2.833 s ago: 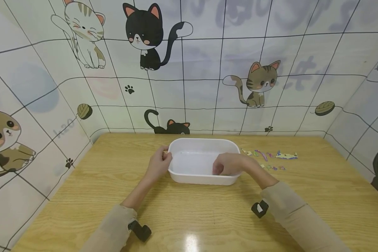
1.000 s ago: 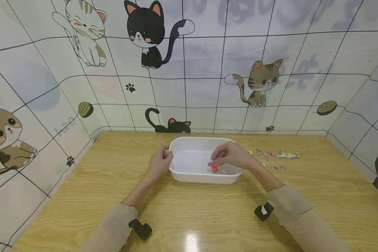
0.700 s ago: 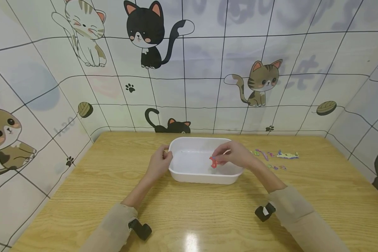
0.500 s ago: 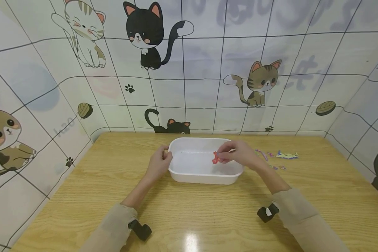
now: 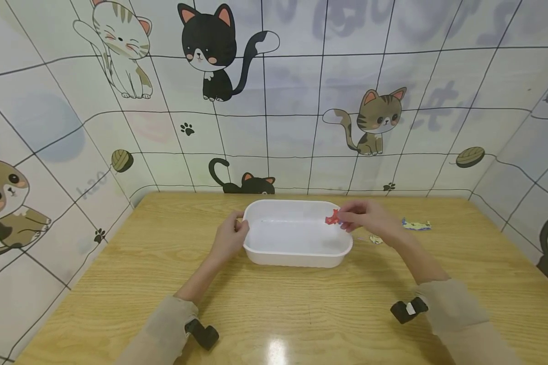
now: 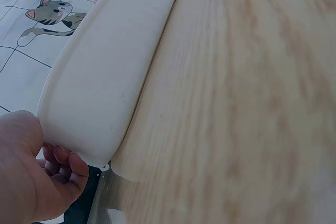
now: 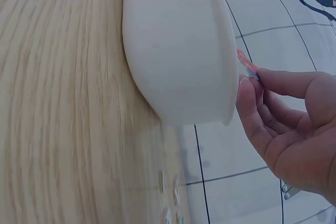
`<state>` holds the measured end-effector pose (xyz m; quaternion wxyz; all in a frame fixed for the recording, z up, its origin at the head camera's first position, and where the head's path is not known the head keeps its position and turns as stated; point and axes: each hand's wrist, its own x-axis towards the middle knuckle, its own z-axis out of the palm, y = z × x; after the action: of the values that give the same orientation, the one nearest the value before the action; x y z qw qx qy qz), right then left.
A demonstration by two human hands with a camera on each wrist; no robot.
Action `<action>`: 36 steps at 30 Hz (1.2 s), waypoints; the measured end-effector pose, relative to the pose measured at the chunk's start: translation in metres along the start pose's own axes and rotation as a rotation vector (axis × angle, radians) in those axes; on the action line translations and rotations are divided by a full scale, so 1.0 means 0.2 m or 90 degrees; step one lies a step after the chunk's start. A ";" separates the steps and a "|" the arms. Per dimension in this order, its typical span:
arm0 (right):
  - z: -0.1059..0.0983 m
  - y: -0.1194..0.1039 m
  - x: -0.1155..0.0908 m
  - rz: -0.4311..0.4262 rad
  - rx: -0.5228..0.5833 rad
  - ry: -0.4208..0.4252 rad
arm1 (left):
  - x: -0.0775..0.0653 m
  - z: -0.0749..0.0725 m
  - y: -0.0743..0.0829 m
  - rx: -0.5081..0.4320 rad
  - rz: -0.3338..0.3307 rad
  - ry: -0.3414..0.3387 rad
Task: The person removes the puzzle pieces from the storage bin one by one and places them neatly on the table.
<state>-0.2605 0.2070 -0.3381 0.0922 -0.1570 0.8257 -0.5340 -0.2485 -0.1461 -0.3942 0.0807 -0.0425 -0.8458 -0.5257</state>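
Note:
A white rectangular plastic tub [image 5: 297, 260] with rounded corners stands on the wooden table, its inside bare. My left hand [image 5: 228, 238] grips its left end; in the left wrist view, the thumb [image 6: 23, 127] lies at the rim with the other fingers curled below. Over the tub's right end, my right hand [image 5: 370, 218] pinches a small, flat, red piece with an irregular outline [image 5: 332, 218]. In the right wrist view, the red piece [image 7: 243, 58] shows some blue beside the fingertips, close to the rim. Part of it is hidden by the fingers.
On the table right of the tub lie small flat colourful pieces, among them a long yellow-and-blue one [image 5: 416, 224] and a yellowish one [image 5: 376, 239]. My right hand and forearm cover others. A cat-print wall covering [image 5: 297, 137] rises behind the table [image 5: 274, 304].
My right hand has lifted the red piece from the tub's floor and carried it right to the right rim, turning it on the way. The left hand stays on the tub.

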 end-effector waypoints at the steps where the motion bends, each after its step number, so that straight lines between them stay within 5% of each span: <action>1: -0.02 0.00 -0.01 0.002 -0.001 0.004 | 0.00 0.00 0.00 0.000 0.001 0.000; 18: -0.30 0.11 -0.20 -0.012 -0.040 0.068 | 0.00 -0.01 -0.01 -0.004 -0.001 0.003; 36: -0.58 0.37 -0.37 0.132 -0.121 0.080 | 0.00 0.00 -0.01 -0.006 0.005 0.001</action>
<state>-0.2404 0.3607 -0.3590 0.0801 -0.0451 0.8883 -0.4500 -0.2484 -0.1467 -0.3951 0.0834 -0.0460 -0.8430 -0.5294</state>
